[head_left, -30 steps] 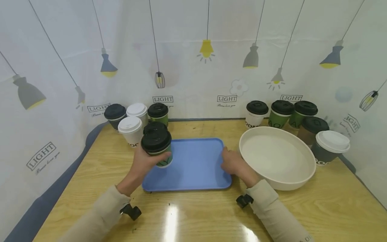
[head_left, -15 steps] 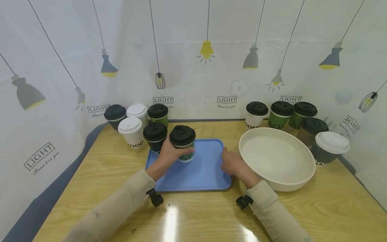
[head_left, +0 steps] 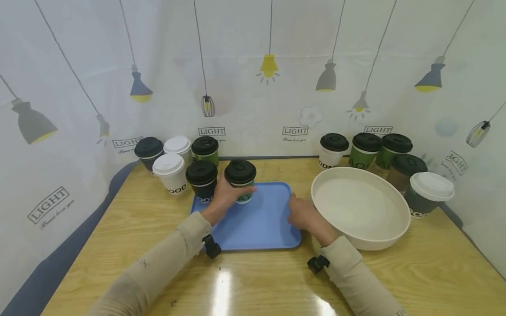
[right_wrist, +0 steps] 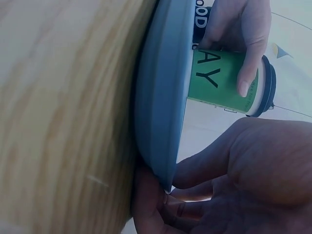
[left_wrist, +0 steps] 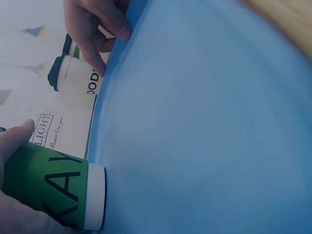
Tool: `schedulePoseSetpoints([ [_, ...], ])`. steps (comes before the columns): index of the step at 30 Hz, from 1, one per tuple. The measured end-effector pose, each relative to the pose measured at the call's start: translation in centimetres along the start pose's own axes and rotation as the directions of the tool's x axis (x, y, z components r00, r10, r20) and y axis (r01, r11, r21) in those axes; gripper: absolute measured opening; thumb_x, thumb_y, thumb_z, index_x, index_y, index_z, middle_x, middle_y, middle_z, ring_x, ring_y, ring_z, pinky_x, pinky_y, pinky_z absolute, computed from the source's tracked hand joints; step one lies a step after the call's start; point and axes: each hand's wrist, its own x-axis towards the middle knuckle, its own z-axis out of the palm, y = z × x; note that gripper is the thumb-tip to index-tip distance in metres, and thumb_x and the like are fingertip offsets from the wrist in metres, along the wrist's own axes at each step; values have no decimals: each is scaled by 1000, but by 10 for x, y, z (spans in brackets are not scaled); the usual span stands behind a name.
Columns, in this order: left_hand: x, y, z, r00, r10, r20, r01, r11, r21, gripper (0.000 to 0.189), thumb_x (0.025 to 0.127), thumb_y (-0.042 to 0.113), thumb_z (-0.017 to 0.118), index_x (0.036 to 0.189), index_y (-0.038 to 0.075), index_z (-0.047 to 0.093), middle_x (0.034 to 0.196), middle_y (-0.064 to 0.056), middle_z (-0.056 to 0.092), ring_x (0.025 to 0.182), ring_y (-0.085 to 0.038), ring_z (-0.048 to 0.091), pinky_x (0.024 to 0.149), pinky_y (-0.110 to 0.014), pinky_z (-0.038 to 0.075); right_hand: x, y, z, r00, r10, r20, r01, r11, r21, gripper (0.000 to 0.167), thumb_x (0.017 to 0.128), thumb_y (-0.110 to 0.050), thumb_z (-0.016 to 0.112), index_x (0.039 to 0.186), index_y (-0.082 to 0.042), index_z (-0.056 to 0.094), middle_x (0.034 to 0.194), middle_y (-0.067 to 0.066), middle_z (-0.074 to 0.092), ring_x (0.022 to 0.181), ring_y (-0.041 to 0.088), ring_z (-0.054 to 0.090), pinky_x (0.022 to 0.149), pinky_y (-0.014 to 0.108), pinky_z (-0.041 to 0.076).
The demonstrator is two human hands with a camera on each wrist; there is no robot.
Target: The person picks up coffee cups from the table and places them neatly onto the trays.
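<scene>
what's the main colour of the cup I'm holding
The cup is mainly green, clearest in the left wrist view.

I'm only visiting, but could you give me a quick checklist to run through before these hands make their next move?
1. Left hand has hold of the green cup: ok, thumb and fingers wrap it.
2. Right hand steadies the blue tray: ok, it grips the right rim.
3. Black lid sits on the green cup: ok.
4. Green cup's base fully settled on the tray: cannot tell; it looks at the surface, but the hand is around the cup.
5. Dark cup beside it is upright: ok.
6. Beige bowl is clear of the tray: ok, table shows between them.
</scene>
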Motion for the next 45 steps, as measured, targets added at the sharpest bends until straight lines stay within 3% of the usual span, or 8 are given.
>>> schedulePoseSetpoints([
  [10, 12, 1, 5, 1000, -2, -27, 4, 999, 54, 100, 70, 22, 97, 152, 20, 40, 148, -4, 54, 140, -27, 49, 125, -46, 36, 2, -1, 0, 1000, -11, -16, 11, 1000, -11, 74, 94, -4, 57, 152, 23, 20, 145, 41, 49, 122, 40, 61, 106, 51, 54],
  [14, 12, -1, 5, 999, -11, -32, 13, 999, 50, 104, 69, 21, 98, 154, 19, 38, 149, -5, 53, 142, -28, 48, 127, -47, 33, 1, -3, 0, 1000, -14, -13, 14, 1000, -3, 74, 94, -4, 57, 152, 23, 20, 146, 41, 47, 125, 42, 60, 107, 51, 53],
  [24, 8, -5, 4, 998, -30, -62, 36, 995, 92, 105, 68, 14, 97, 154, 15, 36, 149, -10, 54, 143, -31, 48, 128, -48, 31, 1, -3, 2, 1000, 21, -3, -21, 1000, 9, 73, 97, -5, 55, 155, 20, 18, 148, 39, 47, 117, 37, 62, 102, 49, 56],
  [30, -5, -2, -1, 993, -91, -70, 100, 986, 133, 115, 71, 18, 96, 161, 12, 25, 154, -16, 48, 146, -34, 44, 128, -50, 31, 2, -3, 1, 1000, 13, 4, -13, 1000, -3, 74, 96, -6, 55, 154, 21, 19, 149, 39, 46, 123, 40, 60, 107, 51, 53],
  [35, -17, -1, -7, 992, -120, -33, 124, 978, 165, 116, 75, 24, 94, 165, 13, 20, 161, -17, 42, 150, -36, 41, 127, -52, 33, 3, -1, 0, 1000, 16, -1, -16, 999, -30, 73, 96, -7, 55, 154, 21, 19, 147, 39, 48, 123, 40, 61, 107, 51, 53],
  [41, -40, -1, -20, 988, -151, 14, 145, 970, 193, 103, 82, 42, 87, 162, 8, 31, 162, -16, 42, 150, -36, 41, 125, -52, 36, 2, -1, 0, 1000, 23, 0, -23, 999, -38, 73, 97, -7, 54, 154, 21, 19, 148, 40, 47, 127, 42, 58, 109, 52, 51],
  [45, -58, -2, -31, 991, -130, 23, 124, 976, 181, 91, 86, 56, 78, 155, 8, 44, 159, -12, 48, 147, -32, 47, 122, -51, 42, 2, -1, 0, 1000, 28, 6, -28, 999, -29, 73, 97, -8, 54, 154, 21, 18, 149, 40, 45, 133, 45, 55, 111, 54, 50],
])
